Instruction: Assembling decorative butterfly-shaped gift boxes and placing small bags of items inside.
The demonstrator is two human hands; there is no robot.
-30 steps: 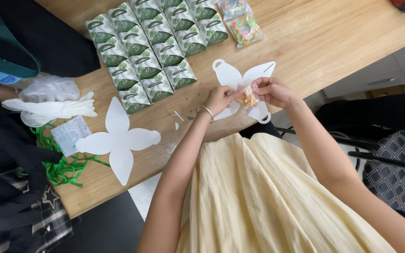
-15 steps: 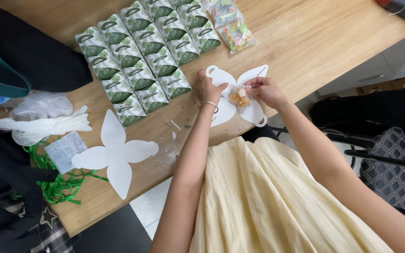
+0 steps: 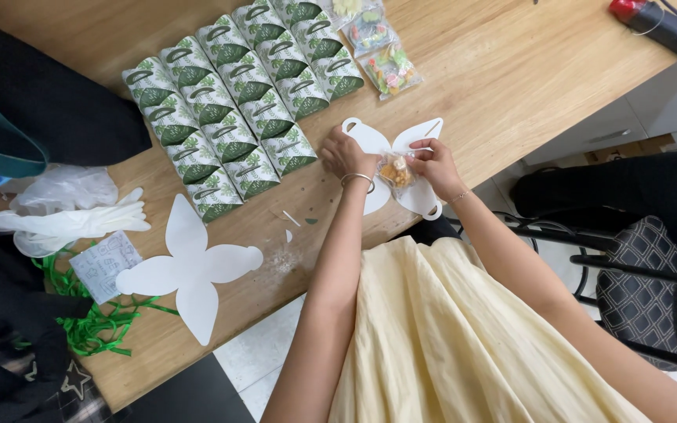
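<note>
Both sets of fingers are pinched shut on a small clear snack packet [image 3: 396, 170] with orange bits inside, the left hand [image 3: 346, 153] gripping its left side and the right hand [image 3: 433, 163] its right side. The packet sits over the middle of a flat white box cutout [image 3: 419, 197] with handle loops, lying at the worktop's [image 3: 511, 70] near edge. Further along that edge, well apart, lies a second white box cutout [image 3: 190, 270], with paper scraps [image 3: 290, 223] between the two. Behind the hands stand rows of folded green-and-white leaf-print gift boxes [image 3: 240, 94], and clear bags of coloured sweets [image 3: 385, 66] beside them. White gloves [image 3: 64, 223] and green ribbon [image 3: 88, 329] lie at the far left end.
</note>
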